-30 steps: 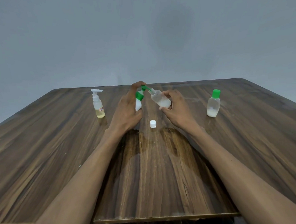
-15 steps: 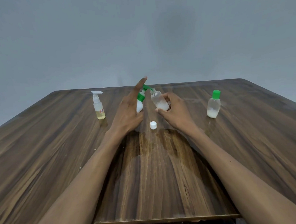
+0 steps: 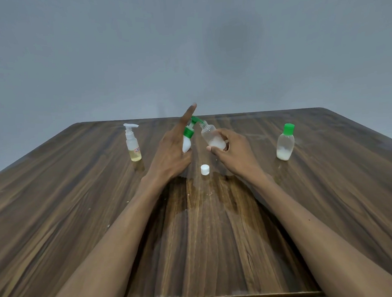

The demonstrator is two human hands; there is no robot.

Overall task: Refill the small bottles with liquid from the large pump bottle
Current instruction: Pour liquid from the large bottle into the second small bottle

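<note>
A white pump bottle point(image 3: 187, 142) with a green pump head stands at the table's middle. My left hand point(image 3: 171, 154) grips its body, thumb at its base, with the index finger raised straight above the pump head. My right hand point(image 3: 232, 152) holds a small clear bottle point(image 3: 212, 136), tilted so its open neck sits right under the green spout; white liquid lies in its bottom. Its white cap point(image 3: 205, 170) rests on the table between my hands.
A small clear pump bottle with yellow liquid point(image 3: 133, 142) stands at the left. A green-capped small bottle point(image 3: 285, 142) partly filled with white liquid stands at the right. The wooden table point(image 3: 80, 211) has a wet patch near the cap.
My left index finger, which pressed the green pump head one second ago, has lifted and now points straight up. The small bottle stays tilted at the spout.
</note>
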